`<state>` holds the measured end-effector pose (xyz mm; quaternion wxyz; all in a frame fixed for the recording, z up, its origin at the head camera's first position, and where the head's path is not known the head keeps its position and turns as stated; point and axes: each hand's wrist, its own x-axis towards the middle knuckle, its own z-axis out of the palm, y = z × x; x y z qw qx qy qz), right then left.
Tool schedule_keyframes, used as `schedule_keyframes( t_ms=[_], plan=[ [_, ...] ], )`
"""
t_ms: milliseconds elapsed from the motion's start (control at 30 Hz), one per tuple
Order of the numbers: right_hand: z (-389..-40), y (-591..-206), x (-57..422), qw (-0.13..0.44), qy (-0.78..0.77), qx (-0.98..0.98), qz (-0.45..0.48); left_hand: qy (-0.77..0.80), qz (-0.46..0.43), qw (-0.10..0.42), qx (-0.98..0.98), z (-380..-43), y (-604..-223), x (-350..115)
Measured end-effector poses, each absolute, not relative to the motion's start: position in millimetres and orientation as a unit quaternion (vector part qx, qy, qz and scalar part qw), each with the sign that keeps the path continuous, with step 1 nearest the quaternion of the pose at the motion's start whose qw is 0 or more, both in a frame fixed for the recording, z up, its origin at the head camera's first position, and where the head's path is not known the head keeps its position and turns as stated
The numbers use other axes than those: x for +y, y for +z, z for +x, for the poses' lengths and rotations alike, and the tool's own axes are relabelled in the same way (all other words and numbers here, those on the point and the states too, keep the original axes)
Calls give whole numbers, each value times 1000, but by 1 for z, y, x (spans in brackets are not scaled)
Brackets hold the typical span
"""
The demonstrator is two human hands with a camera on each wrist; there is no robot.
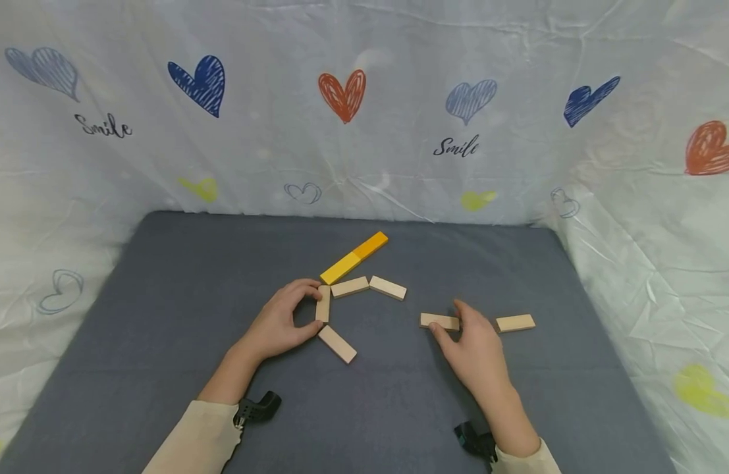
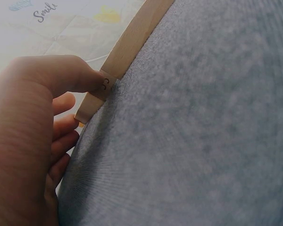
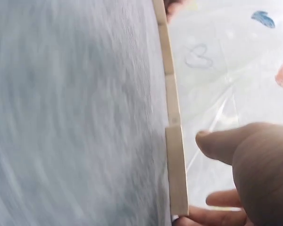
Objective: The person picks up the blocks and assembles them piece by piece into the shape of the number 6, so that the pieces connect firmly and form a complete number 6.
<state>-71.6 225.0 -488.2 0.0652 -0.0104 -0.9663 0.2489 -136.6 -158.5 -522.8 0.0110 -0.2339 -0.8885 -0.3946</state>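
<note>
My left hand (image 1: 283,320) pinches a plain wooden block (image 1: 323,304) lengthwise, thumb at its near end and forefinger at its far end. In the left wrist view the thumb presses beside dark marks on the block's end (image 2: 105,84). Another plain block (image 1: 337,344) slants away from that near end. My right hand (image 1: 472,345) is over a wooden block (image 1: 439,321) lying flat. Its thumb stands a little off the block (image 3: 178,172) in the right wrist view, with fingertips at the block's right end. Right of this hand lies one more block (image 1: 515,322).
Two plain blocks, one (image 1: 350,287) beside the left hand's block and one (image 1: 388,288) further right, continue a curved row. Behind them, a yellow block (image 1: 340,268) and an orange block (image 1: 370,245) lie end to end. A heart-printed curtain (image 1: 400,171) borders the grey table (image 1: 222,263).
</note>
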Motion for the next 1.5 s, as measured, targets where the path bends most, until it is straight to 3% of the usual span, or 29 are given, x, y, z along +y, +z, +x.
schedule_keyframes(
  t_ms=[967,1500],
  plan=[
    [-79,-495,199,77,289,-953,-45,-391,-229,8,-891,-137,-522,-159],
    [-82,-495,212,66,303,-951,15,-391,-233,10,-890,-137,-522,-160]
  ],
)
